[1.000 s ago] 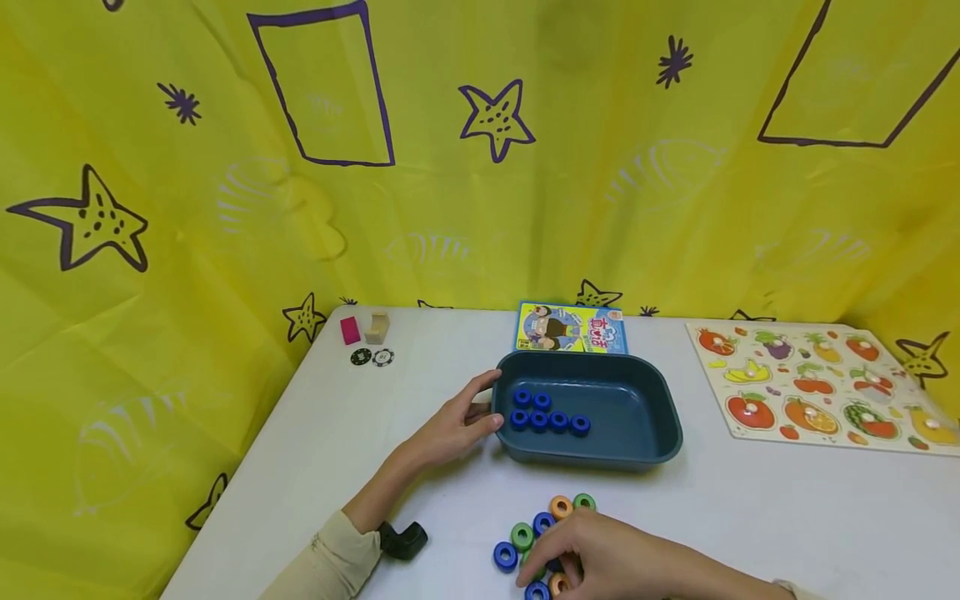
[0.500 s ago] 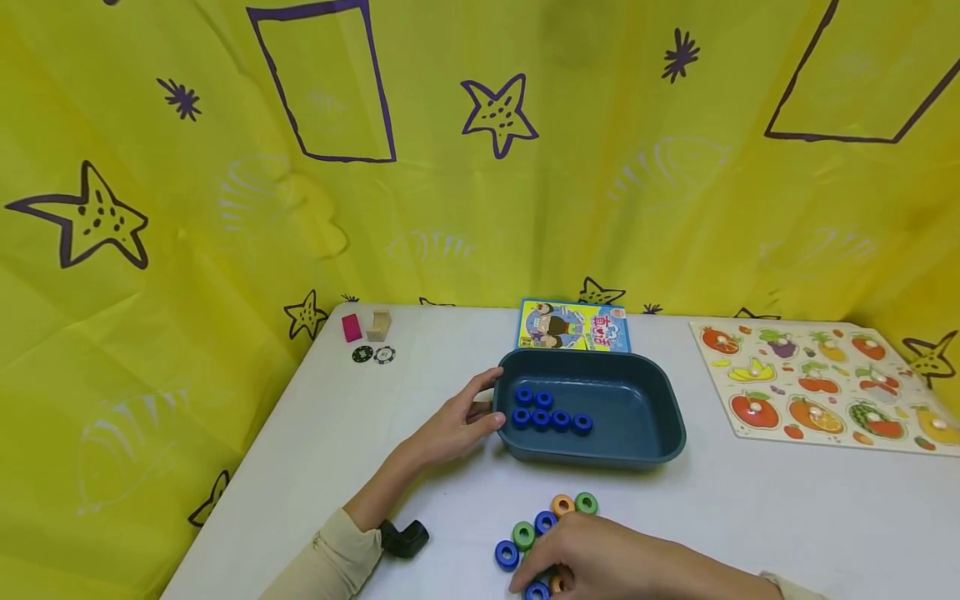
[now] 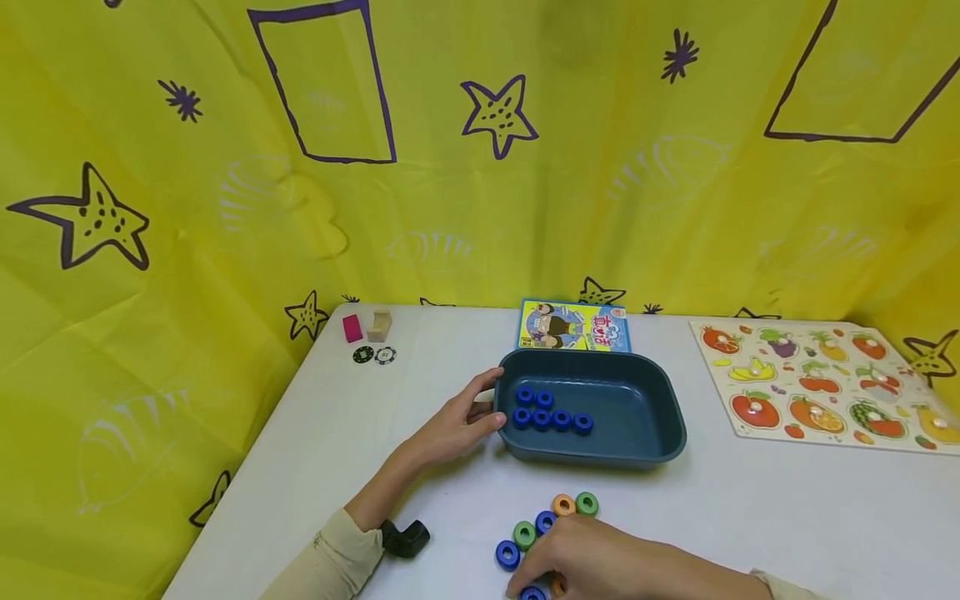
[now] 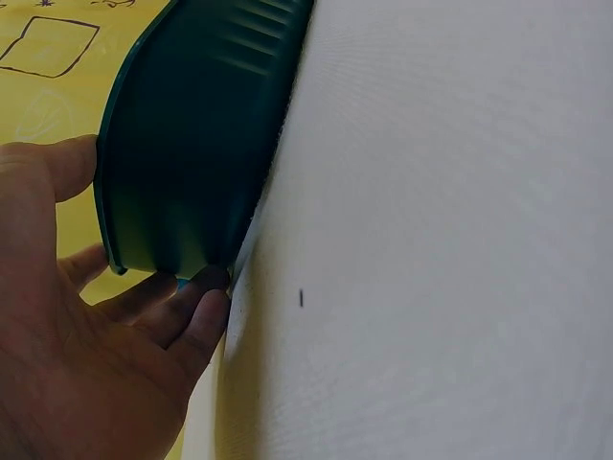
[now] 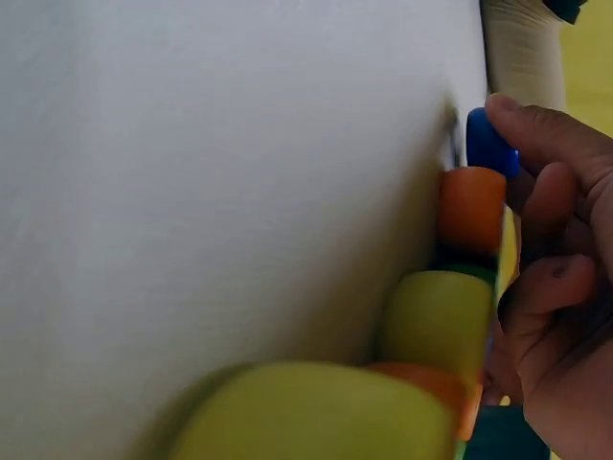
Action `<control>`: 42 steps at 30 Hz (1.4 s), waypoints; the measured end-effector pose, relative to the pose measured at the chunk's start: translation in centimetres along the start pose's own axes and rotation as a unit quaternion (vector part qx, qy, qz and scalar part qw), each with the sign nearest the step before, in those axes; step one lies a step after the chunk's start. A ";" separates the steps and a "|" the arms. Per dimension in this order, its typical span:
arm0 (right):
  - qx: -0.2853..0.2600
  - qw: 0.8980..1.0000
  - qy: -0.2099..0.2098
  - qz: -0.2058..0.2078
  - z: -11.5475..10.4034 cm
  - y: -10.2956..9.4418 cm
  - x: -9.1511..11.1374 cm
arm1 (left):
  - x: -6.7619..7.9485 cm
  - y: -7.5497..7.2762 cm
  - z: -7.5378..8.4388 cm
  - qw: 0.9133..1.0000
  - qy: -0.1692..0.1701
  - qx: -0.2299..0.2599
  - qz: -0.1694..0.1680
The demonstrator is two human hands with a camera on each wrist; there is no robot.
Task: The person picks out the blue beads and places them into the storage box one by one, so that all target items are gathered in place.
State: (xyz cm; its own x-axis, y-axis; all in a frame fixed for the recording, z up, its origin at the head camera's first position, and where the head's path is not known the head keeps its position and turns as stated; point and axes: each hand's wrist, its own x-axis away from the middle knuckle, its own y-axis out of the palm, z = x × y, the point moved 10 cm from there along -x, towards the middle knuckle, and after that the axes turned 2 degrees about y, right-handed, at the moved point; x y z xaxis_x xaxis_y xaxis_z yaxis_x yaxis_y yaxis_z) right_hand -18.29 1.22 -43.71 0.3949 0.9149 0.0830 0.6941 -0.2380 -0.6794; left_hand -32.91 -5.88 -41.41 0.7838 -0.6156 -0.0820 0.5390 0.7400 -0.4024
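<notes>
My left hand (image 3: 457, 423) holds the left end of a dark teal plastic tray (image 3: 630, 457). In the left wrist view its thumb lies at the rim and the fingers at the end wall. Several blue rings (image 3: 542, 419) lie inside the tray, towards its left. My right hand (image 3: 581, 558) is low over a cluster of rings on the table, pinching a blue ring (image 5: 488, 142) at the cluster's front. Beside it are an orange ring (image 5: 472, 211) and a green ring (image 5: 436, 321). The hand hides part of the cluster in the head view.
Behind the tray lies a colourful card box (image 3: 573, 326). A fruit puzzle board (image 3: 825, 387) is at the right. Far left are a pink block (image 3: 352, 328), a wooden block (image 3: 379, 326) and two chips (image 3: 385, 356). A yellow curtain (image 3: 420, 200) surrounds the table.
My right hand has shifted slightly left, and the front blue ring has moved a little towards the near left with it. The left hand stays on the tray.
</notes>
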 end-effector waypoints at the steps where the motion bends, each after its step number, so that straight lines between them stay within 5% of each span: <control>1: -0.010 1.000 0.005 0.003 -0.1 -0.3 0.1 | 0.0 0.0 0.0 1.000 0.003 0.002 -0.001; 5: -0.047 0.998 0.025 0.028 -0.6 -2.9 0.5 | -0.1 0.0 0.1 1.000 0.014 0.008 -0.003; 11: -0.029 0.991 0.018 0.128 -0.5 -10.4 1.3 | -0.1 -0.1 0.1 1.000 0.015 0.011 0.000; 19: 0.012 0.973 0.086 0.215 6.8 -17.5 1.9 | -0.1 -0.1 0.2 1.000 0.008 0.008 0.003; 24: 0.022 0.966 0.136 0.220 11.6 -18.4 1.7 | -0.1 -0.1 0.0 1.000 0.006 0.009 0.001; 29: 0.021 0.967 0.145 0.209 14.2 -18.3 1.4 | -0.1 0.1 -0.1 1.000 0.004 0.010 -0.005; 42: 0.014 0.970 0.159 0.184 15.8 -17.4 1.1 | -0.1 0.0 0.1 1.000 0.010 0.002 -0.003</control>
State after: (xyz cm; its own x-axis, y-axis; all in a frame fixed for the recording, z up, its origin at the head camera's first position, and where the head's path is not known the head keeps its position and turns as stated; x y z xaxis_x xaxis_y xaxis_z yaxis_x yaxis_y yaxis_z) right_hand -39.46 11.49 -43.25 0.7810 0.6225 0.0495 0.4573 -0.5161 -0.7243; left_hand -32.94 -5.78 -41.36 0.7740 -0.6255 -0.0982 0.5452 0.7373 -0.3990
